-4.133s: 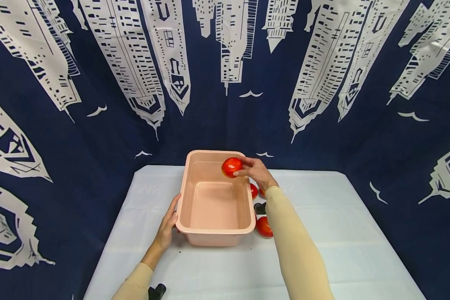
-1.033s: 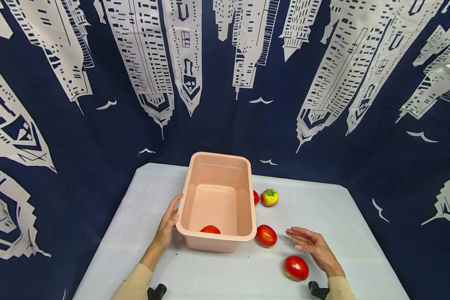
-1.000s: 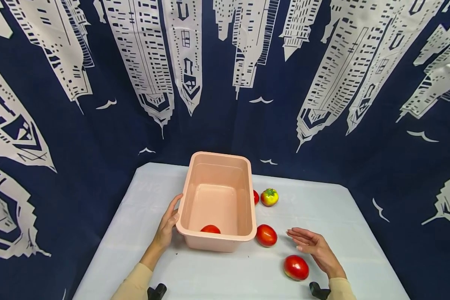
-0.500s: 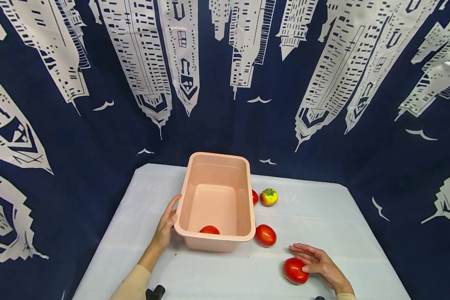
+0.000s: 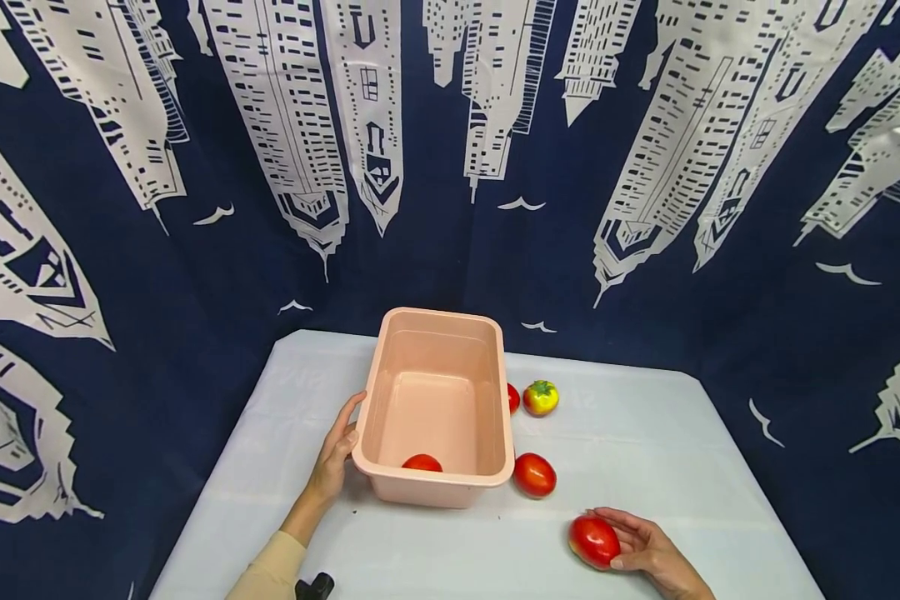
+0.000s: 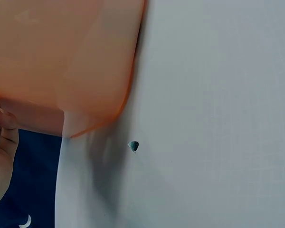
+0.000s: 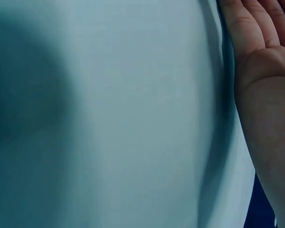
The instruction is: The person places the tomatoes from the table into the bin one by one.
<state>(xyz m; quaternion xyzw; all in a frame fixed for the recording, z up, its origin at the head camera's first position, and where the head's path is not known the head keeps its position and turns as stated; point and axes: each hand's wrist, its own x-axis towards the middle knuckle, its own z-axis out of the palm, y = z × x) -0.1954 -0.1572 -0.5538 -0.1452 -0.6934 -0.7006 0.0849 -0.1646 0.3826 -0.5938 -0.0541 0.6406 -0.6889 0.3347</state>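
On the left, my left hand (image 5: 332, 461) holds the rim and outer side of a pink plastic basin (image 5: 437, 492). The left wrist view shows part of that hand (image 6: 2, 142) beside the basin's wall (image 6: 61, 52). Inside the basin, at its near end, a red tomato (image 5: 423, 462) shows only its top. My right hand (image 5: 648, 554) grips another red tomato (image 5: 594, 542) at the near right, thumb on the near side and fingers behind. In the right wrist view only the palm and some fingers of the right hand (image 7: 263, 61) appear, without the tomato.
Just right of the basin lies a red tomato (image 5: 535, 476). Farther back are a yellow-red tomato (image 5: 541, 398) with a green top and a red one (image 5: 513, 398) partly hidden by the basin. A white cloth (image 5: 645, 433) covers the table; a dark patterned curtain (image 5: 450, 258) surrounds it.
Earlier my right hand held a tomato over the basin; a tomato now lies inside. The right hand then moved to the near-right tomato and closed round it. The left hand stays on the basin.
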